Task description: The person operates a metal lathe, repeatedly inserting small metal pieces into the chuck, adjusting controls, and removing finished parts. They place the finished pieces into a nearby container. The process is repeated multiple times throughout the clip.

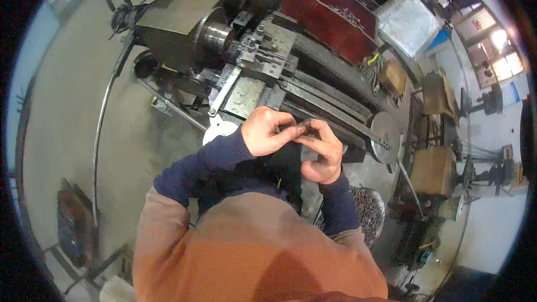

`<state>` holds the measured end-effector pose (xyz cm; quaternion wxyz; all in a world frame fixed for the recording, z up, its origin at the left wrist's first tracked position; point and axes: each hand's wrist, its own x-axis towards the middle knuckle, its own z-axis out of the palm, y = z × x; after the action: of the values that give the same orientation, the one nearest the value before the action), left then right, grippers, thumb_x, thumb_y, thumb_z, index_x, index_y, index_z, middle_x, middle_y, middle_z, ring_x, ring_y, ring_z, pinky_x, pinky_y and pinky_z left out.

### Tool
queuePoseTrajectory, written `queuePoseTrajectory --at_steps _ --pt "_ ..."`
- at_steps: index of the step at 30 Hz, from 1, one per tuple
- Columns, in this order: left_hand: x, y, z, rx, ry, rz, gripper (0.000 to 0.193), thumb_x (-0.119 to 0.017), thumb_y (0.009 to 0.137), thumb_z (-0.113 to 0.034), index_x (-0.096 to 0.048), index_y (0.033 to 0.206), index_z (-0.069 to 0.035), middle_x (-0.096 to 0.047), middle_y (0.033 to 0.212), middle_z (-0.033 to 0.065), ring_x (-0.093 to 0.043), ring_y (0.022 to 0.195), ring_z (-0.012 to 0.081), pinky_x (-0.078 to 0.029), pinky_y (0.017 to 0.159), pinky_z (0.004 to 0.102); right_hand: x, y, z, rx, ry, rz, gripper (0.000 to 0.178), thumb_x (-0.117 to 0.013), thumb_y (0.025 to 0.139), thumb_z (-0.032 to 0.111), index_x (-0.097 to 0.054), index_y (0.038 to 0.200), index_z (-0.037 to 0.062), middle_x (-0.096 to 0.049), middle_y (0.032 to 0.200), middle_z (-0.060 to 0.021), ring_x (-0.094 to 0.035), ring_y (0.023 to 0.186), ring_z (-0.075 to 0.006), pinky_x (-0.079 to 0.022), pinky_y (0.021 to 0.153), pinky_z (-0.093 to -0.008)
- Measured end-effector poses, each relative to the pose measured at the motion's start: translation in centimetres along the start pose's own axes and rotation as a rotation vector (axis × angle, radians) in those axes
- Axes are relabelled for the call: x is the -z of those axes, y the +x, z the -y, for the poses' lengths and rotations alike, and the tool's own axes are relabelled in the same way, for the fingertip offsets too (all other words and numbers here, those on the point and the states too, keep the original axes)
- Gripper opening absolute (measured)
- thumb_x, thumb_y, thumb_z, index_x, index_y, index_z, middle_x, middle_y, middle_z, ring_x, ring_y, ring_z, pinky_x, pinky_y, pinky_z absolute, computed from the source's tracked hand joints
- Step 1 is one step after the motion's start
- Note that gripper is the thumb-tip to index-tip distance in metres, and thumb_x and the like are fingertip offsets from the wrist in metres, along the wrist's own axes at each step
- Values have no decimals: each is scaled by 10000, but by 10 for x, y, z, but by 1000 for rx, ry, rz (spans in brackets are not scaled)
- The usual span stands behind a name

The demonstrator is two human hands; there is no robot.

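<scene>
Two hands, left hand (267,131) and right hand (323,154), fingers pinched on small dark metal part (297,130) above lathe (246,50); likely stiff, light, best gripped at ends.

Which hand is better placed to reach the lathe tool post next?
Left, probably. The left hand sits nearer the tool post, up and left of it, and only pinches one end of the small dark metal part. The right hand is lower and cups the part, so it can keep holding.

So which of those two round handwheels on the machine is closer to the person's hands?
The grey handwheel just beside the right hand, at the machine's near right end. The white handwheel sits lower left, partly behind the left sleeve.
</scene>
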<state>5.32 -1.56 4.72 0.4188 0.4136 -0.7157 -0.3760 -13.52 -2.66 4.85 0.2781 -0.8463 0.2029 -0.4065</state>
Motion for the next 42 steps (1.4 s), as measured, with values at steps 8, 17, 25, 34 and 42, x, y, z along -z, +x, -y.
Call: queuePoseTrajectory --at_steps 8,17,25,34,42 --pt "31 -11 17 -99 214 -154 197 -554 801 -190 -607 712 -23 -548 593 166 -562 526 291 -409 482 348 -5 57 0 85 -98 296 355 -580 477 47 -628 829 41 -586 874 -116 -547 749 -301 -459 650 -354" --pt "198 -119 36 137 946 -517 307 -558 799 -270 -529 1043 -86 -582 678 146 -566 629 327 -435 552 413 -57 191 -70 437 -424 266 237 -606 526 94 -641 755 46 -596 813 -76 -506 827 -287 -425 705 -375" --pt "277 -300 54 903 1146 -594 376 -561 788 -313 -509 1066 -64 -569 647 165 -565 650 348 -437 578 423 -112 234 -113 -150 -933 585 305 -604 532 274 -709 807 195 -644 845 -22 -507 936 -239 -373 834 -443" --pt "277 -312 104 1037 1149 -547 237 -591 745 -230 -538 880 -43 -578 725 187 -570 708 359 -450 622 446 -113 238 -105 -119 -894 653 345 -624 518 273 -698 850 212 -626 800 -81 -518 921 -246 -366 833 -436" --pt "393 -338 125 1377 1382 -597 196 -585 696 -121 -625 886 -98 -623 861 129 -604 818 294 -489 704 396 -112 235 -105 -78 -840 620 315 -616 520 250 -696 811 161 -630 773 -63 -513 909 -242 -373 786 -389"
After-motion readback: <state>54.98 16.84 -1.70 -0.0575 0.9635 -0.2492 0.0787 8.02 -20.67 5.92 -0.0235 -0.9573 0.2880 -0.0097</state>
